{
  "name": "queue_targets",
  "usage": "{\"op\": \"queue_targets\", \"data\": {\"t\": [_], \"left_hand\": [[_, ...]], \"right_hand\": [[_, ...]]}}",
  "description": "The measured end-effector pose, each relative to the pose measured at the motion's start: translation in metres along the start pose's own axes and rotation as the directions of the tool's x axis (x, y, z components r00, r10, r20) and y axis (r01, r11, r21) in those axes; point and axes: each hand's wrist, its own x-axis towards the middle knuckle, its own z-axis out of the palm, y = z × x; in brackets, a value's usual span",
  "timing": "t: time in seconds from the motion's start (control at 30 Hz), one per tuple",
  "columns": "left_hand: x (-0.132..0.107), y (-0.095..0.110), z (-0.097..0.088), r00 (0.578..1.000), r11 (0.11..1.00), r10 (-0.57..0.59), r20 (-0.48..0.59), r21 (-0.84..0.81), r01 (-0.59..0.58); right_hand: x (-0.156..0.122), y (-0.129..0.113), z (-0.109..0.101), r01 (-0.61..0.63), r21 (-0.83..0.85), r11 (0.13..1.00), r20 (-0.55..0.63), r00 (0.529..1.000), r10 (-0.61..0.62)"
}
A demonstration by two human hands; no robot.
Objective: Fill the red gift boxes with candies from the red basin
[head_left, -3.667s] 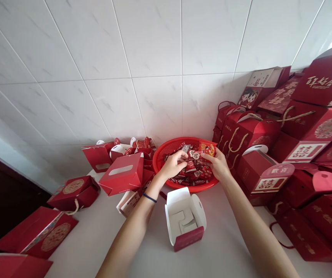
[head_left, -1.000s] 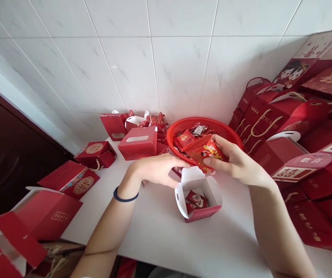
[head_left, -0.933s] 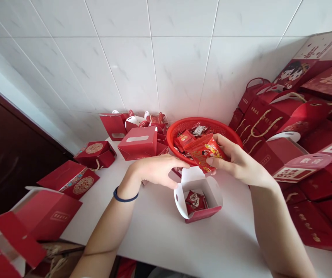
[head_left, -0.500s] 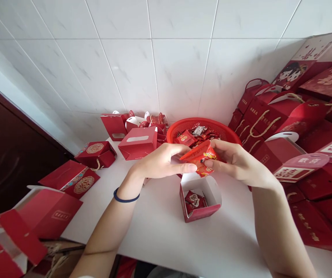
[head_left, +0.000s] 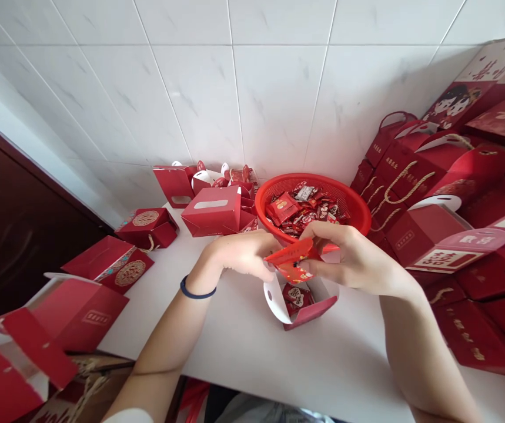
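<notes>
My right hand (head_left: 344,258) pinches a bright red candy packet (head_left: 294,261) with printed figures, holding it tilted above a small open paper box (head_left: 311,314). The box is dark red outside and white inside, and its left flap leans outward. Several dark red wrapped packets (head_left: 297,298) lie inside it. My left hand (head_left: 247,255) is closed at the box's back left edge, its thumb by the flap and the packet's left corner. Its other fingers are largely hidden. Just behind my hands stands a red plastic basket (head_left: 360,217) full of wrapped sweets (head_left: 307,205).
Red gift boxes (head_left: 415,182) with rope handles are stacked along the right. More boxes (head_left: 214,211) stand at the back, left of the basket. Others (head_left: 80,311) line the table's left edge. A white tiled wall (head_left: 278,106) rises behind the white table (head_left: 243,352).
Both hands have come down toward the box with the packet. My left hand has shifted from the packet to the box's left side, where the flap now leans out. More of the basket shows.
</notes>
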Motion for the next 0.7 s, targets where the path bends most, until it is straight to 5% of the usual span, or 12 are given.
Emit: {"op": "queue_targets", "data": {"t": [0.13, 0.37, 0.7], "left_hand": [[-0.001, 0.001, -0.005, 0.992, 0.989, -0.127, -0.026, 0.068, 0.129], [-0.006, -0.008, -0.007, 0.986, 0.984, -0.165, -0.018, 0.06, 0.166], [-0.005, -0.013, -0.005, 0.976, 0.974, -0.218, -0.008, 0.063, 0.218]], "right_hand": [[0.004, 0.005, 0.007, -0.069, -0.041, 0.997, 0.073, 0.995, 0.072], [0.01, 0.017, 0.012, -0.029, -0.396, 0.918, 0.17, 0.98, 0.104], [0.008, 0.016, 0.004, 0.077, -0.448, 0.891, 0.275, 0.96, 0.055]]}}
